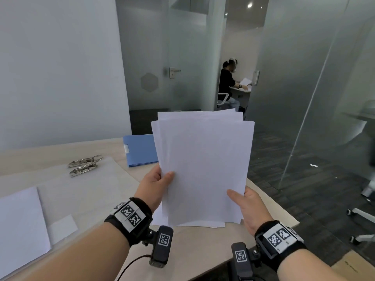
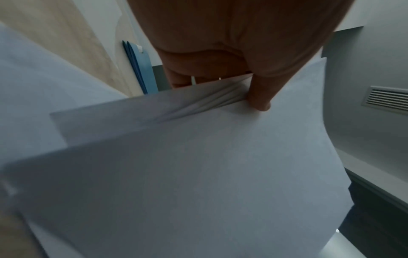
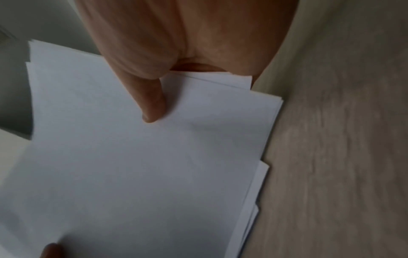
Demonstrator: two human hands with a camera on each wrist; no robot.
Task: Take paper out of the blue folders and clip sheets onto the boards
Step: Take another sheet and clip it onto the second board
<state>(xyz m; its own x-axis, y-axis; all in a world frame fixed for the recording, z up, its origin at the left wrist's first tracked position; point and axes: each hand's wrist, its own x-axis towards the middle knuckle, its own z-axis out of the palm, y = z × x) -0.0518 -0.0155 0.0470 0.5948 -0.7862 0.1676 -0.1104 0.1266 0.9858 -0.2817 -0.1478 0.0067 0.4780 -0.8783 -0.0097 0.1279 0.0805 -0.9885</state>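
Light: cool and even in the head view; one ceiling lamp (image 1: 249, 5) glared at the top.
Shadows: soft, faint on the bench (image 1: 113, 179).
Distortion: wide-angle bending curved the glass partition (image 1: 304, 98) toward the right edge.
Wrist views: dim and grainy; the paper stack (image 2: 198, 174) looked grey.
Blur: the bench grain smeared in the right wrist view; both palms were out of focus.

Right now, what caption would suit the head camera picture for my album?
Both hands, left hand and right hand, hold a loose stack of white paper above the desk.
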